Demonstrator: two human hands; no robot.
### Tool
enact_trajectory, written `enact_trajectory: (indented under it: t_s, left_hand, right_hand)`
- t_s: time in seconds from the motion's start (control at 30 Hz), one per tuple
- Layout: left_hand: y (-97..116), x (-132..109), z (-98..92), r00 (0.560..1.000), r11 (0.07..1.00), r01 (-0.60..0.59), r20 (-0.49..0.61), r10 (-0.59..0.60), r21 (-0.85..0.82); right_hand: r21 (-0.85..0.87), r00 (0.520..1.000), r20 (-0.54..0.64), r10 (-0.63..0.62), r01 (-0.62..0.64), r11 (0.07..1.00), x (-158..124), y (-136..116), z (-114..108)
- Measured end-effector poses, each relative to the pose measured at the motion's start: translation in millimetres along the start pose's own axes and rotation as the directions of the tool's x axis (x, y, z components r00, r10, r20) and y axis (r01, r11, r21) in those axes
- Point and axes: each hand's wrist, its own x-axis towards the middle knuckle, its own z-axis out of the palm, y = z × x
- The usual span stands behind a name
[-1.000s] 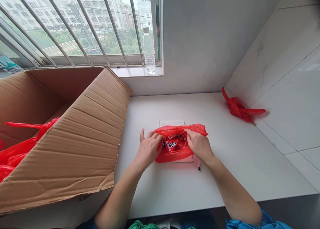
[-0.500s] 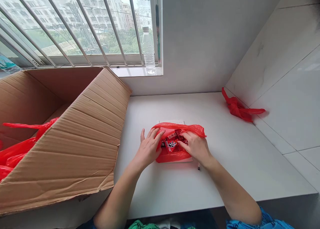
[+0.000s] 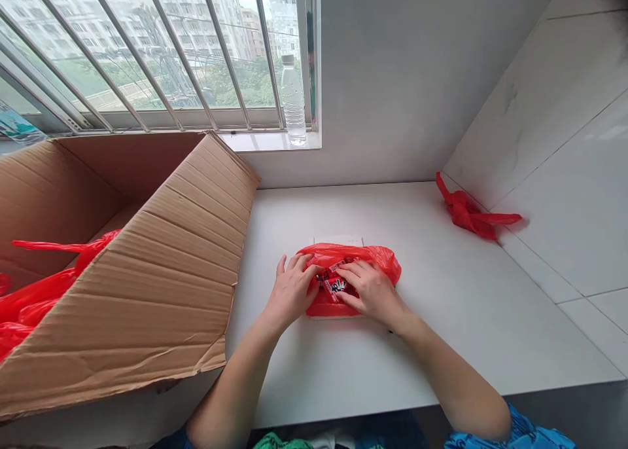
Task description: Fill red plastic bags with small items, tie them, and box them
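A red plastic bag (image 3: 328, 310) lies spread on the white counter with its mouth facing up. Small red snack packets (image 3: 336, 287) with white and black print show inside it. At the bag's left rim is my left hand (image 3: 290, 293), its thumb over the inside and its fingers along the edge, holding the plastic. My right hand (image 3: 370, 293) reaches over the packets from the right, fingers stretched and thumb apart, touching them. Its fingers cover part of the contents. Beneath the bag, a flat white item (image 3: 338, 240) sticks out at the back.
A large open cardboard box (image 3: 161, 279) stands at the left, with red plastic bags (image 3: 44, 290) inside. A tied red bag (image 3: 468, 215) sits against the tiled wall at the right. On the windowsill stands a clear bottle (image 3: 293, 105). The white counter (image 3: 471, 324) ends at the front edge.
My right hand has moved left and farther over the packets, covering more of them. The bag's right side has shifted slightly inward. My left hand stays at the left rim.
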Motion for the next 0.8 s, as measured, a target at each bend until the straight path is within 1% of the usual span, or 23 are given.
enact_trajectory:
  t_s: [0.13, 0.17, 0.23, 0.33, 0.4, 0.47, 0.53, 0.67, 0.73, 0.8]
  left_hand:
    - [0.0, 0.3, 1.7, 1.000, 1.000, -0.013, -0.017, 0.013, -0.018]
    - [0.8, 0.8, 1.0, 0.999, 0.999, -0.018, -0.037, 0.017, -0.030]
    - [3.6, 2.1, -3.0, 0.994, 0.997, -0.033, -0.103, 0.026, -0.068]
    - [10.2, 3.7, -12.9, 0.974, 0.987, -0.057, -0.224, 0.023, -0.148]
    - [14.5, 3.9, -18.8, 0.965, 0.976, -0.072, -0.261, 0.016, -0.203]
    - [17.5, 3.3, -21.3, 0.966, 0.964, -0.089, -0.257, 0.022, -0.250]
    - [18.8, 2.5, -20.3, 0.971, 0.954, -0.105, -0.235, 0.038, -0.280]
    - [17.8, 2.2, -13.9, 0.972, 0.950, -0.106, -0.234, 0.036, -0.295]
    - [16.4, 2.9, -12.3, 0.969, 0.953, -0.100, -0.244, 0.029, -0.287]
    - [14.8, 3.8, -12.7, 0.970, 0.957, -0.105, -0.240, 0.038, -0.271]
  right_hand:
    - [0.054, 0.999, 0.033, 0.013, -0.015, 0.998, -0.8, 2.3, 3.3]
    - [0.081, 1.000, 0.027, 0.010, -0.012, 0.997, -0.2, 2.0, 2.2]
    - [0.159, 0.999, -0.023, 0.035, -0.031, 0.987, 1.6, -0.3, -1.8]
    - [0.360, 0.978, -0.124, 0.167, -0.112, 0.926, 4.3, -6.6, -9.3]
    - [0.491, 0.956, -0.132, 0.264, -0.168, 0.855, 5.1, -10.7, -13.3]
    - [0.572, 0.939, -0.094, 0.330, -0.220, 0.790, 5.2, -13.7, -15.9]
    - [0.631, 0.934, -0.037, 0.356, -0.254, 0.733, 4.9, -15.5, -17.7]
    - [0.733, 0.945, 0.137, 0.295, -0.298, 0.612, 5.0, -15.6, -20.7]
    - [0.751, 0.936, 0.196, 0.293, -0.336, 0.569, 5.8, -14.3, -21.8]
    - [0.760, 0.922, 0.228, 0.313, -0.369, 0.534, 6.9, -12.5, -22.2]
